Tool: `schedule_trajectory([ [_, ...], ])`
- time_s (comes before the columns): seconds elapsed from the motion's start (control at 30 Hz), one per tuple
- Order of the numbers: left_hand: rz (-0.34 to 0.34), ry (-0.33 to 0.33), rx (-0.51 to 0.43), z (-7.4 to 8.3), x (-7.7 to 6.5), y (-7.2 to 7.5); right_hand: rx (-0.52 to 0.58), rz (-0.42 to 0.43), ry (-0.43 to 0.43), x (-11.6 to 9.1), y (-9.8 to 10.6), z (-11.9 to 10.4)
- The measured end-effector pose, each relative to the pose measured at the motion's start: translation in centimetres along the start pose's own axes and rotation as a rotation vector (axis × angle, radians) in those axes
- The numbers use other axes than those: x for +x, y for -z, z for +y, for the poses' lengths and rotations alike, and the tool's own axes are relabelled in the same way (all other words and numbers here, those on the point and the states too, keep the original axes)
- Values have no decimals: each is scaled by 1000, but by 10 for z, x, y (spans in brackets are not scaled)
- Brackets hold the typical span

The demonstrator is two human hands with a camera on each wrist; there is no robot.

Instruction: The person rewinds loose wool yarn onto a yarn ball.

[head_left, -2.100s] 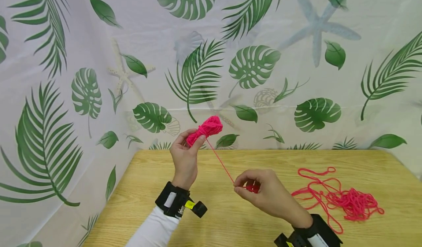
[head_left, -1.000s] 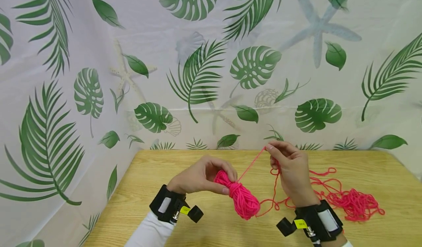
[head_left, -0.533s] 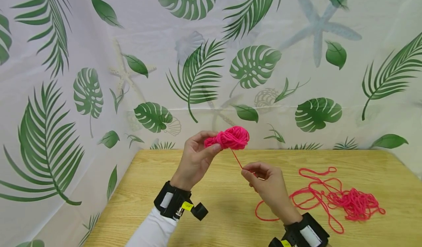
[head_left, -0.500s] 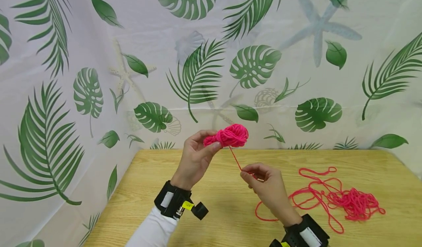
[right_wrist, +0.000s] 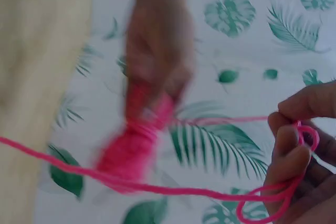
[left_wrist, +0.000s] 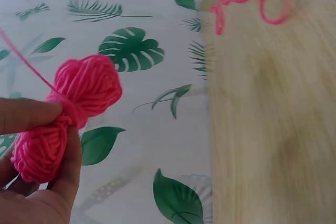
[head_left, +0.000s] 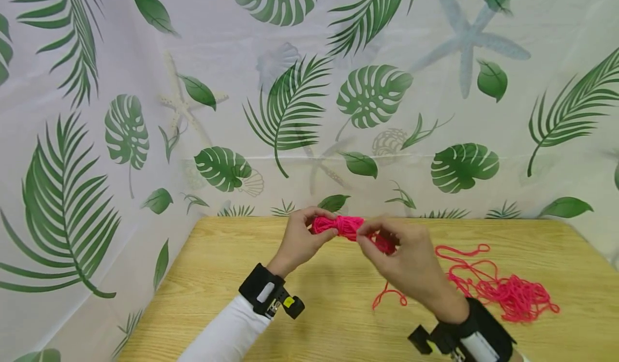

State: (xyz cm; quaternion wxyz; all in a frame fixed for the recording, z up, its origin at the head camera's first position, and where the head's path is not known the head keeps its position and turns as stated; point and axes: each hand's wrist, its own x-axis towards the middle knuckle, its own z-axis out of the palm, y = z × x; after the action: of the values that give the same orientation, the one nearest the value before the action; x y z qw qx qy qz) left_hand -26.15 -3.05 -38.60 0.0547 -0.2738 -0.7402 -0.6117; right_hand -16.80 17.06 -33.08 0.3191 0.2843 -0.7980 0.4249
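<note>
A bundle of bright pink yarn (head_left: 345, 226), wrapped round its waist into a bow shape, is held just above the far part of the table. My left hand (head_left: 297, 241) grips its left end between thumb and fingers; the left wrist view shows the thumb pressing near the yarn bundle's (left_wrist: 89, 85) narrow middle. My right hand (head_left: 411, 260) is in front of the bundle's right end and covers part of it. In the right wrist view my right hand (right_wrist: 307, 150) pinches a yarn strand (right_wrist: 226, 120) leading from the bundle, and slack loops hang over its curled fingers.
On the wooden table (head_left: 217, 308), a loose tangle of pink yarn (head_left: 524, 297) lies to the right, with loops trailing from it. Behind the table hangs a leaf-patterned cloth (head_left: 309, 109). Both wrists wear black camera straps (head_left: 263, 289).
Over the last two seconds the bundle dipped and rose with my left hand while my right hand circled it with the strand. Since half a second ago, the bundle has lowered and my right hand has come across its front.
</note>
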Motion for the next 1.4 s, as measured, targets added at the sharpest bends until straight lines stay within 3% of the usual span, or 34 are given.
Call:
schedule_trajectory([
  [0.2,-193,62,-48,5,-19,-5,-119,-85,15,68,22,35],
  [0.27,-247,74,-145,11,-26,-6,-156,-128,-16,76,19,53],
  [0.37,-279,71,-313,24,-33,-7,-156,-186,-101,70,7,77],
  [0.47,-235,20,-437,39,-30,-8,-94,-215,-173,49,-10,93],
  [0.57,-129,-36,-450,52,-13,-7,-38,-199,-192,19,-28,96],
  [0.67,-18,-53,-388,53,12,-5,-46,-135,-112,-12,-41,85],
  [0.77,52,-30,-304,42,33,0,-94,-60,-8,-31,-45,63],
  [0.87,72,30,-219,24,42,3,-113,-6,95,-25,-36,42],
  [1.0,20,109,-162,4,31,2,-119,-22,165,18,-16,30],
  [1.1,-50,141,-164,2,13,-2,-158,-89,131,56,-4,40],
  [1.2,-124,163,-195,10,-5,-5,-194,-184,38,80,1,60],
  [1.3,-174,159,-273,21,-17,-7,-173,-264,-109,85,-3,82],
  [1.4,-159,114,-358,35,-19,-7,-84,-289,-248,72,-13,98],
])
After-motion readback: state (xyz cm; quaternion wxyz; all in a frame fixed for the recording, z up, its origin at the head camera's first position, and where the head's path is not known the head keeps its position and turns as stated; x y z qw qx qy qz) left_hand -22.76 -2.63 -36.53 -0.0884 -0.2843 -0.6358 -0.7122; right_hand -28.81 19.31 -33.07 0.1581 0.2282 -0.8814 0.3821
